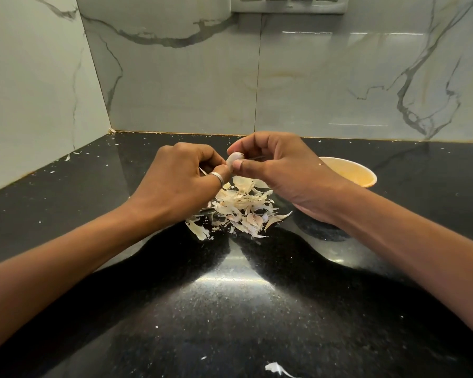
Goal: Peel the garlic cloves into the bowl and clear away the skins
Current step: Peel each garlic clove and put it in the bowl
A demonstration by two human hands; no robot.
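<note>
Sitting just above the centre of the frame, the garlic clove [233, 160] is pinched between the thumb and forefinger of the right hand [283, 170]. Its long axis is roughly upright and its pale side faces the left hand [180, 181]. The left hand wears a ring [216, 178] on its thumb. Its fingers are curled in against the clove's left side and seem to pinch a thin strip of skin [202, 170] that pokes out leftward beneath them. Both hands meet at the clove, held in the air directly above the pile of skins [238, 208] on the black tabletop [230, 309]. The bowl [367, 174] stands right of centre, beyond the right hand and partly hidden by it, and its contents cannot be made out. I judge the right hand the nearer one for the drop: a short swing rightward, with only that hand's own knuckles between clove and rim. A stray skin [275, 368] lies apart at the bottom edge. Small flecks dot the tabletop toward the left of the frame, and all of these have yet to be cleared.
</note>
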